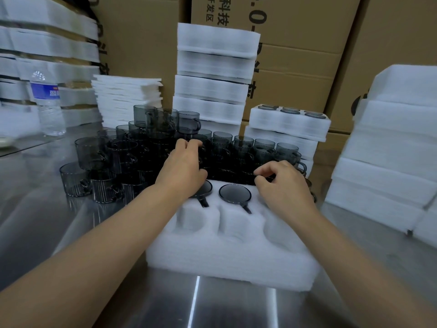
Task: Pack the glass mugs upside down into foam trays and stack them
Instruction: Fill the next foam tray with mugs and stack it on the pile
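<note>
Left grip (pixel 183 168) curled among mugs (pixel 123 152) beyond tray (pixel 224 256), hold unclear; right grip (pixel 283 185) pinches mug (pixel 269 178) rim. Risk: tug topples stacked pile beside left grip, glass chips on worktop (pixel 71 233).

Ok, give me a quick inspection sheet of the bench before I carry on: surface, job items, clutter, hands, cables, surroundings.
Surface: steel table, reflective.
Job's things: foam tray in front; two upside-down mugs show in its back row, the middle mug in full view; three front pockets empty. Loose mugs piled behind the tray. Packed stack at back right, mug bases showing on top.
Clutter: water bottle far left; flat foam sheets.
Hands: left hand curled at the mug pile; right hand pinching at the tray's far edge; what either holds is hidden.
Cables: nothing seen.
Surroundings: cardboard boxes behind; foam stacks on the right.
</note>
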The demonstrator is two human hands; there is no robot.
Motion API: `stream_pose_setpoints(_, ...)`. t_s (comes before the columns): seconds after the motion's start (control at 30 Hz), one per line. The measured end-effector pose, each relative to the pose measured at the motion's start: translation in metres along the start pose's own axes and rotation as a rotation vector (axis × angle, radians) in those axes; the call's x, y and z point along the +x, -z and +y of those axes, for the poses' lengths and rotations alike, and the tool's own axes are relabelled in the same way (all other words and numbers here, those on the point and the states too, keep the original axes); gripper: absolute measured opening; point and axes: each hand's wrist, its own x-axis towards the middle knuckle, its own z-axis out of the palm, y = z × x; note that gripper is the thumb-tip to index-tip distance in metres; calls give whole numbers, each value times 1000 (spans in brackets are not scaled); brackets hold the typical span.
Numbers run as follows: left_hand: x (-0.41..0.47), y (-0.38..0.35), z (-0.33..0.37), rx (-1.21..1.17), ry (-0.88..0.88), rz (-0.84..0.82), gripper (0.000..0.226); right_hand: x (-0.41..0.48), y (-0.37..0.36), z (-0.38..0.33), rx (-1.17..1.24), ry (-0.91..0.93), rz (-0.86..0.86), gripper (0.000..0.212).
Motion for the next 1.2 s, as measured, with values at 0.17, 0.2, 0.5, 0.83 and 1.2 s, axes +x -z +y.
stream_pose_setpoints(0.17,0,-1,0,-24,-3,0,64,0,0,1,-4,8,-11,9)
stream_pose_setpoints(0.2,0,-1,0,-24,2,3,64,0,0,1,-2,9,-11,9)
stream_pose_setpoints(0.5,-1,-1,3,16,-45,143,52,-1,1,1,40,36,4,14)
stream_pose_setpoints(0.83,-6,5,10,-160,-351,270,22,-2,2,-3,97,72,25,17)
stream_pose_setpoints(1.2,-13,6,16,-61,-649,122,21,-5,4,-9,463,41,-17,30)
